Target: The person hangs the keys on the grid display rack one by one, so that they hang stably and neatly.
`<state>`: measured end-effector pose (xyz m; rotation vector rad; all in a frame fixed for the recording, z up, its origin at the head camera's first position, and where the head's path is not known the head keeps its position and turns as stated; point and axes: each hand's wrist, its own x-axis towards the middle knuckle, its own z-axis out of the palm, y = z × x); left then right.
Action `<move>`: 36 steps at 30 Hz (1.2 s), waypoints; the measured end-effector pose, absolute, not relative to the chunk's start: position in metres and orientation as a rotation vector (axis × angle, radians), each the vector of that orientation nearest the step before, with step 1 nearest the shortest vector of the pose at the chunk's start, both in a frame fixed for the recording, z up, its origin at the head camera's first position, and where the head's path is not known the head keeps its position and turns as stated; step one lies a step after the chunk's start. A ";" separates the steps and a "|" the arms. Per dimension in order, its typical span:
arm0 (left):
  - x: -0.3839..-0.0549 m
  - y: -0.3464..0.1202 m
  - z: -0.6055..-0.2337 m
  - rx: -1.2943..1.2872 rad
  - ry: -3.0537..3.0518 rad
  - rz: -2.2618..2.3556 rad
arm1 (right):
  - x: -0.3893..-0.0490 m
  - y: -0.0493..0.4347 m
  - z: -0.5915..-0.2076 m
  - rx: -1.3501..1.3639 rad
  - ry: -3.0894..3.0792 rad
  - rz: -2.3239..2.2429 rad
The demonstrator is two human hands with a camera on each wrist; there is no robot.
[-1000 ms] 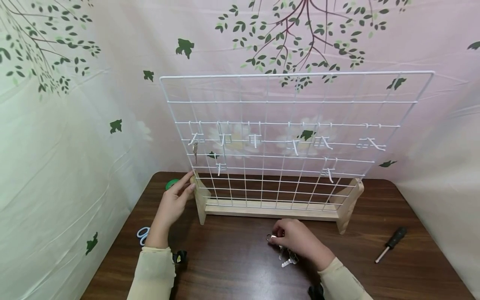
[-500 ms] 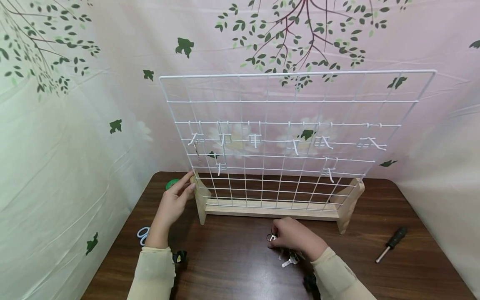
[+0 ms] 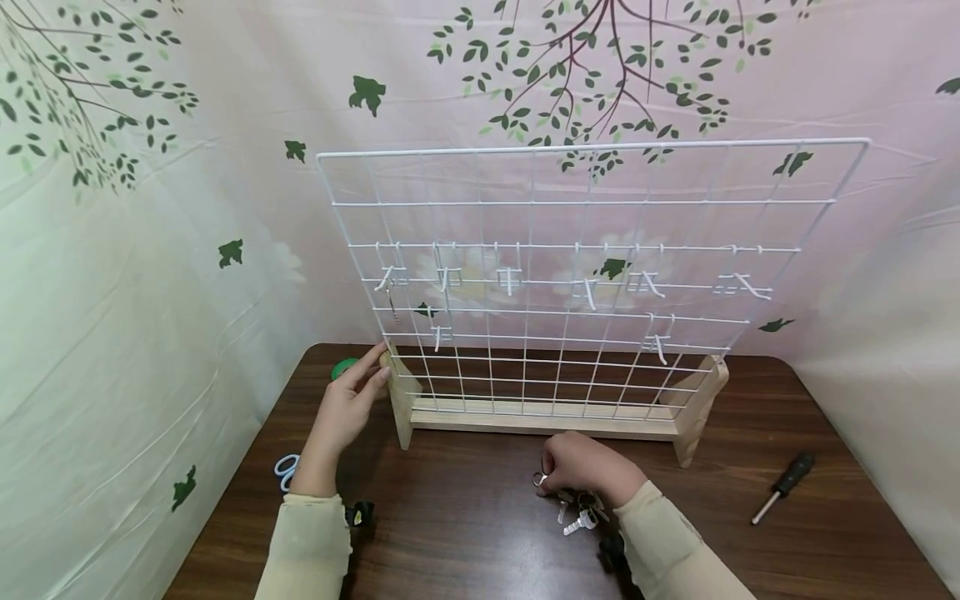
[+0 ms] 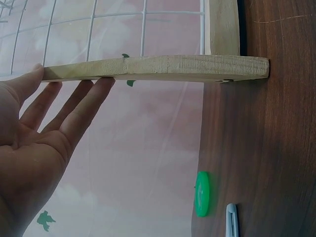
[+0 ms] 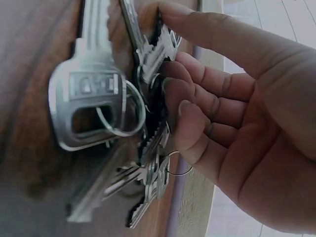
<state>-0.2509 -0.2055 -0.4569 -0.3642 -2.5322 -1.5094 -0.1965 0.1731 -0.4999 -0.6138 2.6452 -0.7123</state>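
Note:
In the head view my left hand (image 3: 351,408) rests at the left wooden end post (image 3: 402,400) of a white wire grid rack (image 3: 517,202). Its long fingers lie nearly straight against the outer face of that post in the left wrist view, with the thumb at its upper end. Low over the table, my right hand (image 3: 588,467) pinches a silver key (image 5: 157,59) between thumb and curled fingers. Beside it lies a bunch of keys (image 5: 89,94) on rings. One key ring (image 3: 539,479) shows past the fingertips. A thin metal keychain (image 3: 393,307) hangs from the far-left hook (image 3: 387,277).
Several white hooks (image 3: 588,292) line the grid in two rows. A screwdriver (image 3: 782,489) lies at the right on the brown table (image 3: 465,517). Scissors with light-blue handles (image 3: 286,471) and a green round object (image 3: 343,367) sit at the left. Printed cloth (image 3: 225,333) hangs behind.
The right hand has shifted slightly left among the keys, its wrist swinging left. The keychain on the far-left hook has turned a little. The left hand stays at the post.

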 end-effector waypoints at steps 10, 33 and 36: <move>-0.250 -0.205 -0.457 -0.336 -2.555 -1.468 | -0.201 0.172 -0.493 -0.667 2.578 -0.675; -0.250 -0.206 -0.455 -0.339 -2.546 -1.475 | -0.198 0.176 -0.490 -0.790 2.617 -0.564; -0.250 -0.206 -0.455 -0.328 -2.552 -1.470 | -0.197 0.176 -0.489 -0.806 2.623 -0.559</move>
